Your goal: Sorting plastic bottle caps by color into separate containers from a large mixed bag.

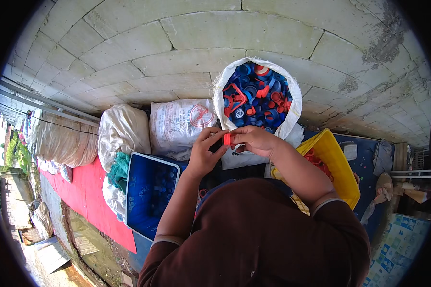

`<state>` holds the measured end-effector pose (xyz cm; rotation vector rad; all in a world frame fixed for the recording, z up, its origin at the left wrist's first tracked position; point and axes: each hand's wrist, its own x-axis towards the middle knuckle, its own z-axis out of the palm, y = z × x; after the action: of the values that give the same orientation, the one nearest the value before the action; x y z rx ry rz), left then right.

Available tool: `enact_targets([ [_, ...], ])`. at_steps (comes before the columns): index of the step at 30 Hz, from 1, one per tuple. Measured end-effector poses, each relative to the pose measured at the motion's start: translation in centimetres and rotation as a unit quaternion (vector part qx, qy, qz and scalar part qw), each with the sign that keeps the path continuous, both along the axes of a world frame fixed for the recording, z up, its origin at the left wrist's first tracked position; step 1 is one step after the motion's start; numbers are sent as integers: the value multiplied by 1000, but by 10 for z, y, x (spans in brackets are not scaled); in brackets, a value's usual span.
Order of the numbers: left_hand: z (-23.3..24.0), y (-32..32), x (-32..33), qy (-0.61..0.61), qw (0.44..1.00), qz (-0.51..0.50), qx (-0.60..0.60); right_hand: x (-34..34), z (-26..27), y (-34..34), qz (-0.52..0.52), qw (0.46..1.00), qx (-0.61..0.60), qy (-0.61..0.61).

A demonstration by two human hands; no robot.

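A small red plastic cap is held between my two hands, just in front of an open white woven sack. My left hand grips the cap's left side with thumb and fingertips. From the right, my right hand pinches it, and a small dark item, too small to make out, shows under those fingers. Blue and red plastic caps fill the sack to near its rolled rim.
To my left stands a blue plastic crate with blue caps inside. A yellow plastic crate holding red pieces leans at my right. Stuffed woven sacks line the concrete block wall. A red sheet covers ground at left.
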<state>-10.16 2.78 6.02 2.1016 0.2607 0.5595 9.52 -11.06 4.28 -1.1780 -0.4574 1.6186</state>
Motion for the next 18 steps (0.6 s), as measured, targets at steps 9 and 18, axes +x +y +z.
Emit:
enact_targets([
  [9, 18, -4, 7, 31, 998, 1, -53, 6, 1, 2, 19, 999, -34, 20],
  [18, -6, -3, 6, 33, 995, 10, -93, -3, 19, 8, 31, 995, -78, -58],
])
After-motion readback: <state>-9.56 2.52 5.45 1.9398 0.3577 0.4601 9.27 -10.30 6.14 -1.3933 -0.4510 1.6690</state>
